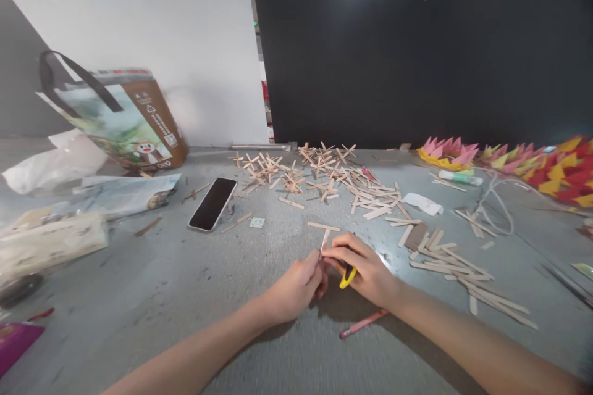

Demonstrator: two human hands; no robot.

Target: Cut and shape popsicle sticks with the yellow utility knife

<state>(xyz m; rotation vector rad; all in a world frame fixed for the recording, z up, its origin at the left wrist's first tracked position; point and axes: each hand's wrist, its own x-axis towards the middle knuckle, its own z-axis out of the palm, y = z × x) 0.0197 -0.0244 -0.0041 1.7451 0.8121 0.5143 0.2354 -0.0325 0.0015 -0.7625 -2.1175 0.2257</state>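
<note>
Head view: both hands meet at the middle of the grey table (259, 321). The left hand (296, 287) pinches the lower end of a stick (325, 239) between thumb and fingertips, clamped tight on it. The right hand (365, 268) comes in from the other side, its fingers (337, 253) curled together and touching the same stick just beside the left fingertips; a yellow tool (347, 276) is tucked in its palm, and I cannot tell what kind it is. The stick stands tilted up and away from the knuckles, its free end near a second stick (323, 226) lying flat just beyond.

The step in hand looks like working on 1 stick, held steady by the left hand while the right trims or fixes it. The next move, I judge, calls for a firm left pinch and a small, careful right-hand action close to the fingertips, since the yellow tool sits very near the skin.

Around them: a red pen (364, 323) under the right wrist, a pile of crossed sticks (296, 176) further back, loose sticks (454, 262) to the right, a phone (212, 203) to the left, a paper bag (125, 123) far left and paper flowers (519, 163) far right.
</note>
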